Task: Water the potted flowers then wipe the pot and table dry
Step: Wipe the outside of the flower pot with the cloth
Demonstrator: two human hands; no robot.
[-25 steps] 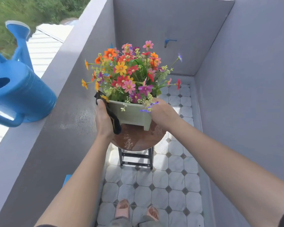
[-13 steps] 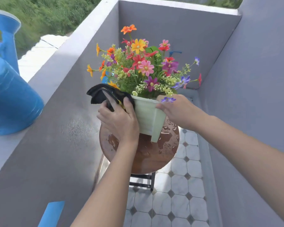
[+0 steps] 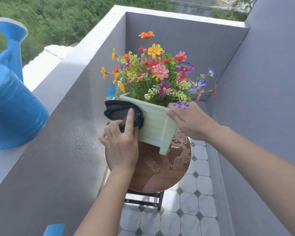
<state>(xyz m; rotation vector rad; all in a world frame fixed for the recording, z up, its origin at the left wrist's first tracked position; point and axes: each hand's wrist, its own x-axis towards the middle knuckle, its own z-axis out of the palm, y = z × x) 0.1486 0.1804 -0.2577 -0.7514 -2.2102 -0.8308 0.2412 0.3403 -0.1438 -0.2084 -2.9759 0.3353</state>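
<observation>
Standing on the grey ledge at far left is a blue watering can (image 3: 12,106). The left hand (image 3: 121,143) clutches a black cloth (image 3: 119,111) against the tilted pale green pot (image 3: 156,125) of flowers (image 3: 158,74); the right hand (image 3: 189,121) grips its rim above the wet round table (image 3: 170,171).

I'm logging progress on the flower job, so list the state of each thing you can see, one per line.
Flower pot: tilted, lifted at one side.
Black cloth: bunched, pressed on the pot's side.
Left hand: gripping the cloth.
Right hand: holding the pot's rim.
Round table: wet, with puddles and drops.
Blue watering can: set on the wall ledge.
</observation>
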